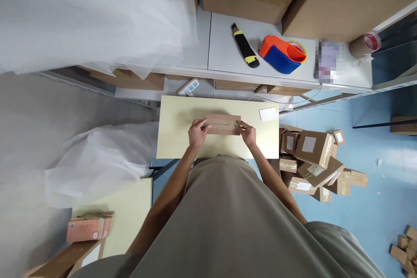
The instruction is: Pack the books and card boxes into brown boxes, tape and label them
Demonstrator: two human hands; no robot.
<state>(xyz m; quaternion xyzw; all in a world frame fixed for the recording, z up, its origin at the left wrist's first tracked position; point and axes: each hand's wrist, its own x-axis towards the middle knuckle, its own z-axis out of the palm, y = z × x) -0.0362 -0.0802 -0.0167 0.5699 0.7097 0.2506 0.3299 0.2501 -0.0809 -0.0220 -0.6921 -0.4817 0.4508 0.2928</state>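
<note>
The desk [176, 143] is pale yellow, smooth and rectangular, and it stands against a grey-white shelf [220, 54]. On the right side the floor [384, 152] is blue. In the middle of the desk there is a small, flat cardboard box [223, 125] with clear tape along its top; whether it rests fully on the surface, I cannot tell. The left hand [197, 134] holds its left end and the right hand [248, 134] its right end, the fingers of both closed narrowly on the cardboard.

Near the far right corner lies a white label [268, 114]. On the shelf, beyond the desk, are a black-and-yellow utility knife [245, 47], an orange-and-blue tape dispenser [282, 55] and, farther right, a roll of tape [365, 45]. A thin white cable [308, 101] hangs below the shelf edge.

Piled parcels [314, 150] crowd the right edge, and white plastic sheeting [107, 152] is bunched beside the left edge. The person's body is close to the near edge. Pale surface extends on both sides of the box, wider at the left.
</note>
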